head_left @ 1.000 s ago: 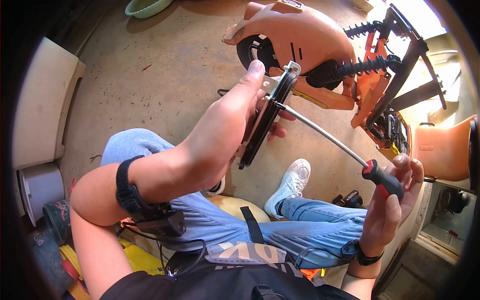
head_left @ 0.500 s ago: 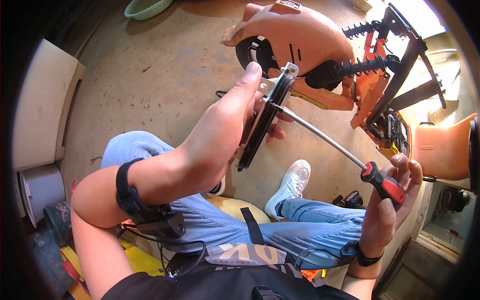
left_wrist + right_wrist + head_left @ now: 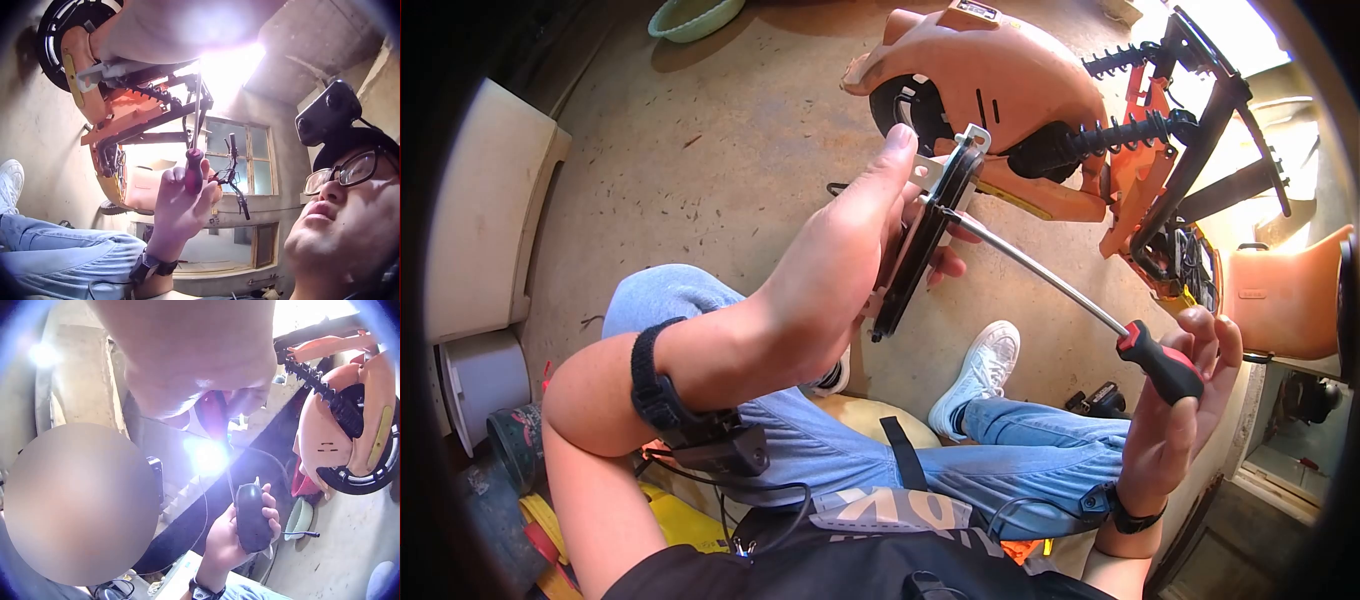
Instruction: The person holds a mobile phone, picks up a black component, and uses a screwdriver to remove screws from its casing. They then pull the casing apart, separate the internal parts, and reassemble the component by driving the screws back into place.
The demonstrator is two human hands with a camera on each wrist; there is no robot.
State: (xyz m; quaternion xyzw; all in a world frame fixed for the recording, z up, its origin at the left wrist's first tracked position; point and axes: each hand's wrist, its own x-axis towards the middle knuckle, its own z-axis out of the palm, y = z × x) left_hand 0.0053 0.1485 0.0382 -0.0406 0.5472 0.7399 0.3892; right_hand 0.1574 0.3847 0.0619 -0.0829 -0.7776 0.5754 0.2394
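Note:
My left hand [image 3: 840,250] holds up a black oblong unit [image 3: 920,255] on edge, its thumb near a pale metal bracket [image 3: 924,172] at the upper end. In the right wrist view the unit [image 3: 253,519] shows a smooth, rounded black face with fingers wrapped at its side. My right hand [image 3: 1157,455] holds a screwdriver [image 3: 1165,370] by its red and black handle between thumb and fingers. The long steel shaft slants up to the left, its tip at the side of the unit near the bracket. In the left wrist view the screwdriver [image 3: 195,172] stands nearly upright.
An orange scooter body [image 3: 1020,90] with black coil shock absorbers [image 3: 1130,132] and a frame lies ahead on the floor. A pale green basin [image 3: 695,18] sits at the far left. A black power tool [image 3: 1100,400] lies beyond the right leg; a white cabinet [image 3: 490,210] stands left.
The screwdriver handle has turned about its axis, its red and black faces changing place. The unit and left hand have shifted slightly left; the tip stays against the unit.

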